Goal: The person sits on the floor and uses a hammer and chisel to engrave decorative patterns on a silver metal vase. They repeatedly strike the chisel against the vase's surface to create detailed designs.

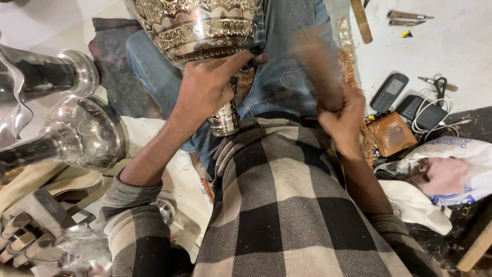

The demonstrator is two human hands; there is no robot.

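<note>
Pale workshop flooring (pixel 461 46) surrounds the seated person, whose denim-clad legs support the work. Between both hands stands a large silver embossed metal vase (pixel 197 25), its narrow stem (pixel 225 119) pointing toward the person's body. The left hand (pixel 207 87) is wrapped around the junction of bowl and stem, fingers closed on the metal. The right hand (pixel 341 113) is clenched around a brown tool (pixel 318 66) blurred by motion; its kind cannot be told. Beyond the right hand lie a dark mobile phone (pixel 389 91) and a brown leather wallet (pixel 392 133). Outward of the left hand rest polished silver trumpet-shaped vessels (pixel 77 133). Judged by appearance, the vase is rigid, smooth and slippery, likely dent-prone; the stem junction offers the firmest hold.
</note>
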